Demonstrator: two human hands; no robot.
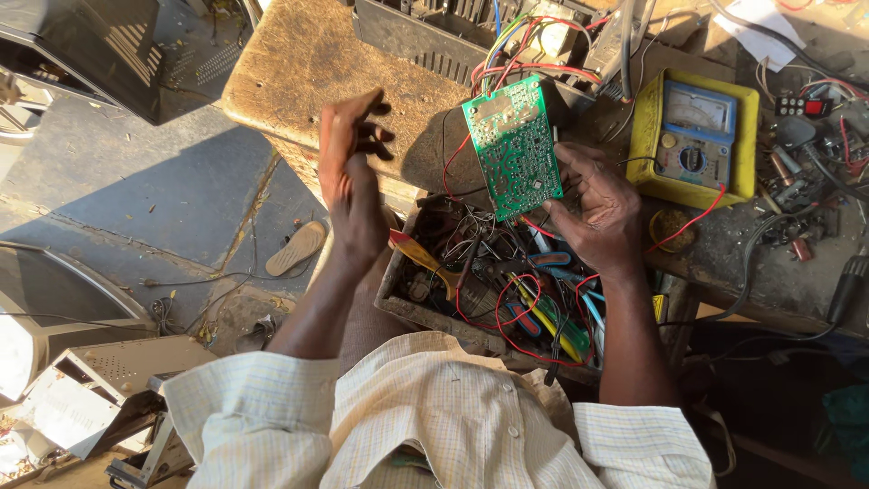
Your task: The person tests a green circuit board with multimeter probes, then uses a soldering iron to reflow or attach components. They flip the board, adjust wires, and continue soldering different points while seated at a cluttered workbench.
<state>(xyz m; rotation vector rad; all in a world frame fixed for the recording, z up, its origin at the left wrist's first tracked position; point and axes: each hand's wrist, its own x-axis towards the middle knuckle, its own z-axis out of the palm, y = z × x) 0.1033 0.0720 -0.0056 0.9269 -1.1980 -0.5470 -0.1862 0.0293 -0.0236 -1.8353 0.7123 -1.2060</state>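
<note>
Right grip [597, 204] holds green circuit board [513, 147] over cluttered workbench [308, 63].

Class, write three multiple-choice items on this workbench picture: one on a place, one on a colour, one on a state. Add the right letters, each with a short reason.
1. Where is the meter?
A. on the bench, right of the circuit board
B. in the tool box
C. on the floor

2. What colour is the meter's case?
A. red
B. yellow
C. white

3. What is the left hand doing?
A. gripping pliers
B. pressing the meter
C. raised and empty

Answers:
1 A: it lies on the bench top beside the board.
2 B: its frame is yellow around a blue face.
3 C: only the right hand holds anything, namely the board.
</note>
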